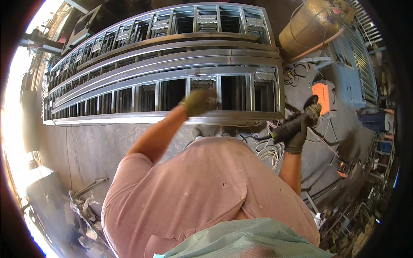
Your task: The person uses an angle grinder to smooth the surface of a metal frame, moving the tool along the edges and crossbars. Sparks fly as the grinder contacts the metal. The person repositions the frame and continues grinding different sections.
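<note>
My right hand (295,141), in a dark glove, is closed around the body of a black angle grinder (303,120). The grinder points up and to the right, its round head at the far end, away from the metalwork. My left hand (200,103), in an olive glove, is over the near edge of a stack of metal frames (172,71). Motion smears its fingers, so I cannot tell whether it touches the metal. These long silvery frames have crossbars and several small patterned panels between them.
An orange machine (322,98) stands on the concrete floor at the right. Pale coiled cables (270,155) lie beside my right forearm. A rusty tank (307,28) is at the far right, near blue metal grilles (359,64). Scrap (88,208) piles up at the lower left.
</note>
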Demonstrator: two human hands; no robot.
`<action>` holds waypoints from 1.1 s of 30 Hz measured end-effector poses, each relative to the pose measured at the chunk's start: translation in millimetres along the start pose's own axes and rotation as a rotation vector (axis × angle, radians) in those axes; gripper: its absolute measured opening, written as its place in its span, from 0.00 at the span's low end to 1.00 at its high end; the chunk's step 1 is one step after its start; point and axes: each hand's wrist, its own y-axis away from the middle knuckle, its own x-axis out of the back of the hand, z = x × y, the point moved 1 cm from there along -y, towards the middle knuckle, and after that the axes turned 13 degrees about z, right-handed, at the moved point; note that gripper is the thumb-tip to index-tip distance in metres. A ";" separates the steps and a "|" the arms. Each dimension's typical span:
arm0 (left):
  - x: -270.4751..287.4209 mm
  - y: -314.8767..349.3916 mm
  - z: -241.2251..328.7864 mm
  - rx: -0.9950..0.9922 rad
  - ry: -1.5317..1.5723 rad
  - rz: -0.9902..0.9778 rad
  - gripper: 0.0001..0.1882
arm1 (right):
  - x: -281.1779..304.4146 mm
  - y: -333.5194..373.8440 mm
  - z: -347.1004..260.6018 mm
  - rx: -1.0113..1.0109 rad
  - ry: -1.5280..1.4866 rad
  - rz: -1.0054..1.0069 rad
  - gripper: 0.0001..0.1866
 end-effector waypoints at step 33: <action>12.7 51.4 25.0 0.251 0.860 0.313 0.27 | -311.1 24.9 196.2 0.148 0.853 -0.951 0.28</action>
